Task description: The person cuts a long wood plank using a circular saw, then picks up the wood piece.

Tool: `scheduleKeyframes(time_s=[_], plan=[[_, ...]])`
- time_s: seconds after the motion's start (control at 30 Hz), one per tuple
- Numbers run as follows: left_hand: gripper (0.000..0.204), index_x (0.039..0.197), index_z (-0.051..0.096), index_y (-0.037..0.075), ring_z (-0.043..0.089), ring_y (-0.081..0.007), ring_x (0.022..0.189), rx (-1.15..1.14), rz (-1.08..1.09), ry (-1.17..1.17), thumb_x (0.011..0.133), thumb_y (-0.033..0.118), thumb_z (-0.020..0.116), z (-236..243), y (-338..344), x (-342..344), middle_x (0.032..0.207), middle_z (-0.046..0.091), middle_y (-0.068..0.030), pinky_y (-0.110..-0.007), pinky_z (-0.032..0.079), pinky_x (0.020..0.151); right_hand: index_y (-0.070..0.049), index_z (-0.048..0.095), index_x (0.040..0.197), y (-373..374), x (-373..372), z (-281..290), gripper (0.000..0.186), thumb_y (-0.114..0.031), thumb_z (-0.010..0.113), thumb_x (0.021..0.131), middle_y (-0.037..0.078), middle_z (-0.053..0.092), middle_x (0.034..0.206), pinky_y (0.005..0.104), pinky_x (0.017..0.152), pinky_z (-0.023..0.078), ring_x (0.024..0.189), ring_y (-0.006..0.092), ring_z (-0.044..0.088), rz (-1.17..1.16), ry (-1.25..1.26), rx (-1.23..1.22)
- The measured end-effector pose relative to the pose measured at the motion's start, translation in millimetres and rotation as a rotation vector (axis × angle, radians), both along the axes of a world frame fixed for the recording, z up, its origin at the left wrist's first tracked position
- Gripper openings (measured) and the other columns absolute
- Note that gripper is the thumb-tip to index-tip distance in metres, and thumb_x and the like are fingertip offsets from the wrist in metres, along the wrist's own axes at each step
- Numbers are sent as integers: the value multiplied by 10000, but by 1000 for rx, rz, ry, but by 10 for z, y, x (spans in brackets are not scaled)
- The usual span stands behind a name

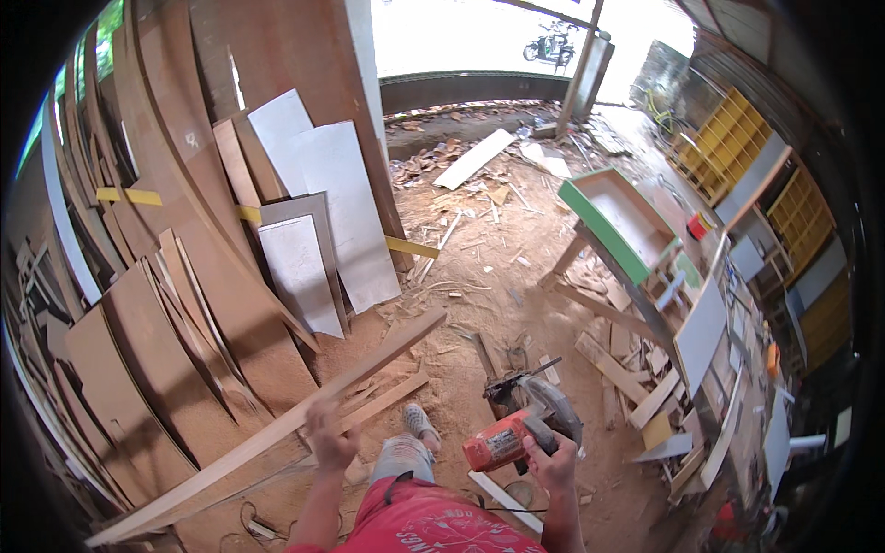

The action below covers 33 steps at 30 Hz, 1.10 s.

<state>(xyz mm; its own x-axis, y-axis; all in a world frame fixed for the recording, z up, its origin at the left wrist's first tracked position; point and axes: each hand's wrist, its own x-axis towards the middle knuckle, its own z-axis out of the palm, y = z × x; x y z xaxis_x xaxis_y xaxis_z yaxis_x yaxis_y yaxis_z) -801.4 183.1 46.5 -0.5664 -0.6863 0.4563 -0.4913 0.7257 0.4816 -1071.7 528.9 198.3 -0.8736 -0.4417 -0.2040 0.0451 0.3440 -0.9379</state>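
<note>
One circular saw (518,426) sits in the right hand (550,464); one long plank (277,429) runs by the left hand (329,441). Three pale panels (327,217) lean beyond it (among many brown boards)

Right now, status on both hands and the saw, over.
Right hand gripping orange circular saw, held low. Left hand at long wooden plank, contact blurred. Sawdust floor littered with offcuts.
</note>
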Motion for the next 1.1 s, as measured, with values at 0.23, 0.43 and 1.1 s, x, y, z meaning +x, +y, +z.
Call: scheduleKeyframes(time_s=[0.23,0.43,1.1], plan=[[874,1450,532,48,500,-396,1391,211,-120,-191,804,559,825,29,-611,-2395,1411,581,-233,-543,313,1220,-2,722,895,-861,-1098,407,176,-150,791,960,-18,602,623,246,443,394,479,56,524,32,-74,-85],[769,1422,580,53,682,-360,1197,536,-141,-684,904,604,718,-396,-866,-3254,1327,680,-189,-488,551,983,-5,708,859,-1389,-2011,641,178,-125,803,949,-14,614,639,243,450,388,499,62,533,99,-37,-9],[483,1185,666,136,743,-347,1010,452,43,-542,842,446,804,-696,-549,-3193,1051,759,-114,-468,604,852,10,705,867,-3374,-3723,103,279,-239,807,942,-10,558,566,270,408,347,431,89,487,969,-3,33]])
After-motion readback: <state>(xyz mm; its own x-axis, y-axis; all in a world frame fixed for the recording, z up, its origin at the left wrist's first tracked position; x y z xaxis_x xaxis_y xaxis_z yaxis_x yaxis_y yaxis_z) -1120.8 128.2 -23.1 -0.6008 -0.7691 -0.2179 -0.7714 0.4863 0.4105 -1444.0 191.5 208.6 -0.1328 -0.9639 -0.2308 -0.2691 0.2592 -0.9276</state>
